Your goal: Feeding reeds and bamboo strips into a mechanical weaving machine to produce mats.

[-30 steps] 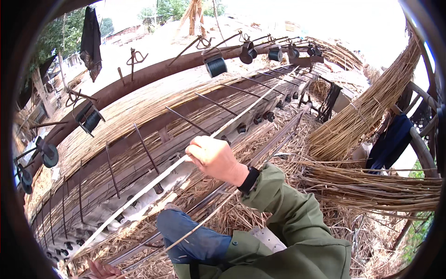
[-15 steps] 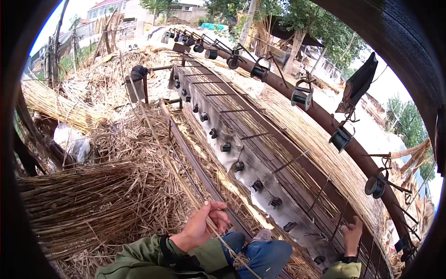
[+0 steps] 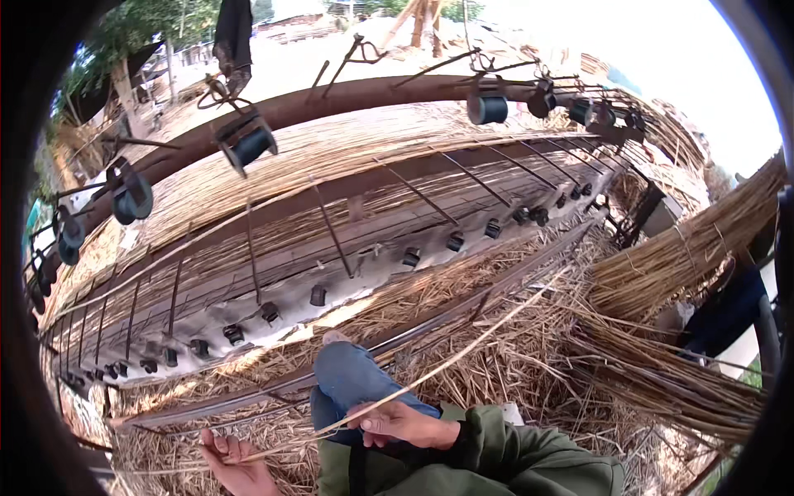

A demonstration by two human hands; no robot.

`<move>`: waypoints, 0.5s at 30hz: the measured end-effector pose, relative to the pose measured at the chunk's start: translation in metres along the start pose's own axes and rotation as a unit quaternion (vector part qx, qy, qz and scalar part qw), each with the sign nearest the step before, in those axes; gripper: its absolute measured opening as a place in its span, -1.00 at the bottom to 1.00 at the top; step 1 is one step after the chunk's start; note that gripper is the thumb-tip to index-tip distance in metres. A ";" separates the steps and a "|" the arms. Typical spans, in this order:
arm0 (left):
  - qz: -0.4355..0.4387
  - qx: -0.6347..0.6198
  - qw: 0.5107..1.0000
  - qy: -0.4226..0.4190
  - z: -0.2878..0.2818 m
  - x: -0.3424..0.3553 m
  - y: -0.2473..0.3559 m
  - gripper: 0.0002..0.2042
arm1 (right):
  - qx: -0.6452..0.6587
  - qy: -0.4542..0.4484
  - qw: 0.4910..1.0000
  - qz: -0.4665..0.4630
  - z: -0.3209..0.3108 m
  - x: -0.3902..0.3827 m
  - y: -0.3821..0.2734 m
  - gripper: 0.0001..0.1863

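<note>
Low in the head view, my right hand (image 3: 397, 426) grips a long pale reed (image 3: 471, 347), which runs diagonally up to the right across my bent knee. Toward the lower left, my left hand (image 3: 236, 463) is palm up, fingers loosely curled about the same reed. Ahead of both hands stretches a metal rack with many thin rods (image 3: 331, 227), a row of small dark weights or bobbins (image 3: 317, 295) along its front and reeds (image 3: 389, 132) lying along it. A long brown rail (image 3: 347, 372) crosses just beyond my knee.
A curved pipe (image 3: 347, 99) carries hanging wire spools (image 3: 488, 107) over the rack's back. Reed bundles (image 3: 686, 240) lean at the right, with more stalks (image 3: 645, 372) lying below them, beside a bent frame post (image 3: 765, 322). Loose straw (image 3: 504, 380) covers the ground around me.
The view swung aside and back. My right hand has come down from the rack onto the reed by my knee, where my left hand also is. The stalk on the rack lies farther back.
</note>
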State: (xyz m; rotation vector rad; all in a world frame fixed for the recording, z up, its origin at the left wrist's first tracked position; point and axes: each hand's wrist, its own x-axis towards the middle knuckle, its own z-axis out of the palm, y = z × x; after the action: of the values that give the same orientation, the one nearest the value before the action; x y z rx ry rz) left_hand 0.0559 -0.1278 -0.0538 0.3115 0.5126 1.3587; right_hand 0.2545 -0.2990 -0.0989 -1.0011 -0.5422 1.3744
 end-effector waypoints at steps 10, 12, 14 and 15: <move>0.010 0.088 0.996 0.031 0.016 -0.013 0.006 -0.68 | 0.270 0.278 0.913 -0.127 -0.069 0.000 -0.029 -0.81; 0.060 0.108 0.990 0.061 0.018 -0.016 0.012 -0.68 | 0.255 0.305 0.909 -0.126 -0.074 0.005 -0.028 -0.81; 0.093 0.143 0.984 0.052 0.015 -0.019 0.020 -0.64 | 0.254 0.298 0.911 -0.126 -0.074 0.011 -0.026 -0.82; 0.089 0.124 0.988 0.036 0.013 -0.019 0.023 -0.65 | 0.255 0.292 0.913 -0.124 -0.073 0.013 -0.024 -0.82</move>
State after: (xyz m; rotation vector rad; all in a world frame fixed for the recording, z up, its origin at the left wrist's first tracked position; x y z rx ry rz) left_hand 0.0411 -0.1414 -0.0278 0.5220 0.7300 1.4847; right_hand 0.3297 -0.3030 -0.1188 -0.8155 0.1397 0.8550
